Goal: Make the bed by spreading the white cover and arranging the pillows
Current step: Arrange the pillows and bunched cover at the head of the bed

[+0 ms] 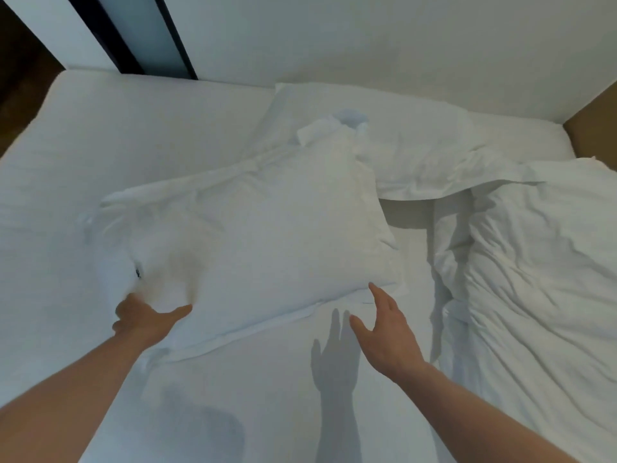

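There was one view only — a wide-angle camera worn on the person's head, looking forward and down from close above the bed (pixel 100 145). It faced the white wall (pixel 367 38) behind the bed; nearer the camera, both forearms entered from the lower edge.

Left hand (pixel 147 320) fingers perhaps under pillow (pixel 253 228).

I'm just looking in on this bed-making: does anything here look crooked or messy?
Yes. The near white pillow lies askew in the middle of the white mattress sheet, gripped by the left hand, not squared at the wall like the far white pillow. The white cover sits bunched and wrinkled at the right.
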A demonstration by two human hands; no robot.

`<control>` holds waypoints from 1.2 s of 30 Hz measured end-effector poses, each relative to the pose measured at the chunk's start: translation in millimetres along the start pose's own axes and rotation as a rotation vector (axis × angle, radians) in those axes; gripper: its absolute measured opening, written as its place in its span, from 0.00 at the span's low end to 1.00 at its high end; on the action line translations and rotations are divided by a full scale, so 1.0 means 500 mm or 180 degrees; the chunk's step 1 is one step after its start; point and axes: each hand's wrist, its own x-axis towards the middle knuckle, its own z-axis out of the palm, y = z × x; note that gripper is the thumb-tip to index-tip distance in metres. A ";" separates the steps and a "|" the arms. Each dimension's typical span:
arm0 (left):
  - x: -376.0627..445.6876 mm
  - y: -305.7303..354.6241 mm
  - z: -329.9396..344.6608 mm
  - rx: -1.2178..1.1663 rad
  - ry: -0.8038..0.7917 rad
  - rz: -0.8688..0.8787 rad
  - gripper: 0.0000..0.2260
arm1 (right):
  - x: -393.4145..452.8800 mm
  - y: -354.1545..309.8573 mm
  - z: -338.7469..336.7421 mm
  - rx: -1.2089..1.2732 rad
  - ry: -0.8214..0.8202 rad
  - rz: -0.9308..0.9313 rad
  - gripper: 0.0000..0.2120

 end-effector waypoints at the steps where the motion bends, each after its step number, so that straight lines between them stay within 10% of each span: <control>1: 0.022 -0.019 0.007 -0.0183 -0.0058 -0.0048 0.62 | 0.003 -0.005 0.012 -0.0024 -0.0020 0.0017 0.36; 9: 0.101 -0.071 0.010 -0.1723 -0.0380 -0.0638 0.64 | 0.008 0.011 0.103 -0.0457 -0.0278 0.0238 0.36; 13: 0.123 -0.087 -0.036 -0.1600 -0.0425 -0.0344 0.41 | -0.012 0.016 0.120 -0.0990 -0.0391 0.0341 0.38; 18: 0.072 -0.039 -0.106 -0.0226 0.0105 0.0849 0.21 | -0.032 -0.013 0.086 -0.1071 -0.0304 0.0327 0.38; 23: -0.064 0.035 -0.188 -0.0697 0.0448 0.2375 0.17 | -0.058 -0.059 -0.016 -0.0678 -0.0087 0.0223 0.35; 30: -0.345 0.151 -0.276 0.0592 -0.0373 0.5242 0.15 | -0.090 -0.149 -0.236 0.0963 0.0525 0.0327 0.30; 36: -0.596 0.257 -0.220 0.1607 -0.1092 0.6418 0.11 | -0.156 -0.209 -0.453 0.1964 0.0162 0.0406 0.22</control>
